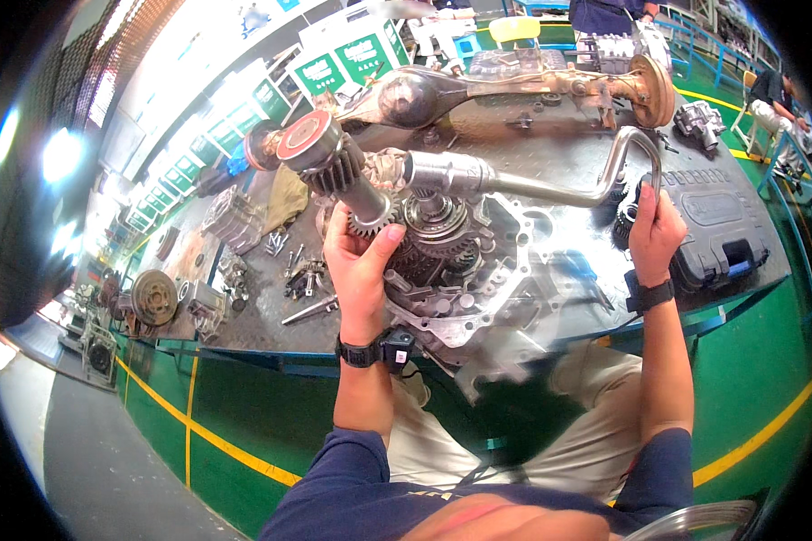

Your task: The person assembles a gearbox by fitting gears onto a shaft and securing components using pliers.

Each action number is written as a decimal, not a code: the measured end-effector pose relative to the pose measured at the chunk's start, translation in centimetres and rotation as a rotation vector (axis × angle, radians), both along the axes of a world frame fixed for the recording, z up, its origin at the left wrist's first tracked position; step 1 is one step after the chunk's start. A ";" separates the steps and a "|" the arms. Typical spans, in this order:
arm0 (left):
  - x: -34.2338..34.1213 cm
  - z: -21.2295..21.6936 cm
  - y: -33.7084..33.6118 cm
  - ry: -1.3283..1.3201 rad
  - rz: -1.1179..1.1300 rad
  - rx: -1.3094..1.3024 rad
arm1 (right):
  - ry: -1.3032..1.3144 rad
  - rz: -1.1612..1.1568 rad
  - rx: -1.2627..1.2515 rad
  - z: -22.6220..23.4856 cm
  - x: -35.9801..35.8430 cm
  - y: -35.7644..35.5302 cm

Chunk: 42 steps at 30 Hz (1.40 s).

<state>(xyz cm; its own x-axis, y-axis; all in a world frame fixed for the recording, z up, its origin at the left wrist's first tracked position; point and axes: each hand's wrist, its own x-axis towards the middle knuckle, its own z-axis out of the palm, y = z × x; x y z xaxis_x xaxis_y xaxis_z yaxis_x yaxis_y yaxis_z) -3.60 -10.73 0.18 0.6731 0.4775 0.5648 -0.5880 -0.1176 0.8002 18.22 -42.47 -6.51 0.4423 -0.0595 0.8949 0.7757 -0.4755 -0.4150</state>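
Observation:
My left hand (359, 270) is closed around the lower end of a toothed gear shaft (367, 200). The shaft tilts up to the left, ending in a wide round head with a reddish face. In my right hand (656, 233) is the bent end of a cranked socket wrench (550, 187), its large socket pointing left toward the shaft. The socket is above an open gearbox (435, 216) with stacked gears; whether it touches anything there I cannot tell. Below the gears lies the flat-edged metal housing (460, 326), close to the table's front edge.
A long axle (496, 86) with a brake drum (651, 90) spans the table's back. At right lies a black tool case (717, 221). Left stand a metal casing (233, 219), loose bolts (275, 243) and a round drum (154, 298). A person (776, 108) sits far right.

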 end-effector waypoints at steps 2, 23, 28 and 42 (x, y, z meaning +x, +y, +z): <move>-0.1 0.1 0.0 0.002 0.005 0.002 | 0.000 -0.013 -0.006 0.0 0.0 0.1; 0.2 -1.3 0.6 -0.013 0.069 0.084 | 0.450 -0.152 0.103 -2.4 3.4 -0.5; -0.1 -0.5 -0.1 0.008 0.070 0.097 | 0.549 -0.241 0.219 -4.7 5.7 -3.9; 0.0 0.1 -0.2 -0.004 0.035 0.009 | 0.836 -0.866 -0.005 -5.7 5.5 -18.1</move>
